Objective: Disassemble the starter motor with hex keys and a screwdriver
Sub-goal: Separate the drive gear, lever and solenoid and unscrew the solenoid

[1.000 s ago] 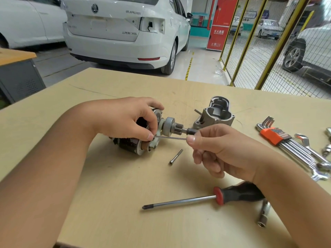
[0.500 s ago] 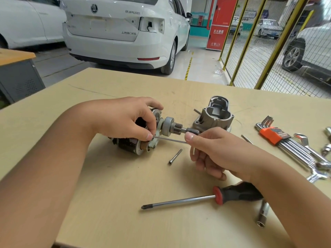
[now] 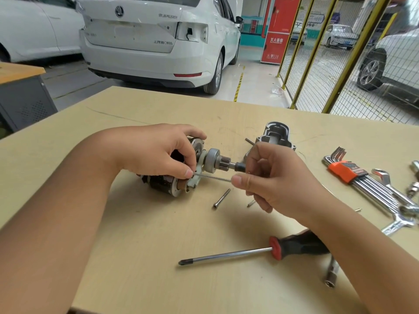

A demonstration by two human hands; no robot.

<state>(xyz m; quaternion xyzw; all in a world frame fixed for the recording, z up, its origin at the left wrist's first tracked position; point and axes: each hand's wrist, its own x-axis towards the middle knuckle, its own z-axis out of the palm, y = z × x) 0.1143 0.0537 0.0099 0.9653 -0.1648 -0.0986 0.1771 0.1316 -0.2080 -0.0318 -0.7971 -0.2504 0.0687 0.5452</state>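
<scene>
Left hand (image 3: 158, 152): curling over the motor, thumb and forefinger pinching at its front plate where the thin rod is entering.
Motor (image 3: 167, 184): lying on its side on the table (image 3: 136, 257), left of centre, dark body under the left hand, pinion (image 3: 215, 157) pointing right.
Handling of motor: judging by the metal and windings, it is likely heavy for its size and stiff, and being round it is apt to roll; the dark body is looking like the safest place to hold, not the pinion shaft or the pale plastic lever.
Rod (image 3: 213, 177): a thin, straight steel shank, probably a hex key, running from the front plate to the right thumb; being so slender, it may flex or slip out of a screw head if tilted.
Loose bolt (image 3: 221, 198): lying just below the rod, apart from the motor.
Screwdriver (image 3: 231, 254): lying untouched near the table's front edge, tip pointing left.
Right hand (image 3: 272, 180): pinching the rod's end between thumb and curled fingers, just right of the pinion.
Housing (image 3: 275, 137): standing behind the right hand, already off the motor.
Key set (image 3: 347, 172): resting in its orange holder far right, beside wrenches (image 3: 394, 200).
</scene>
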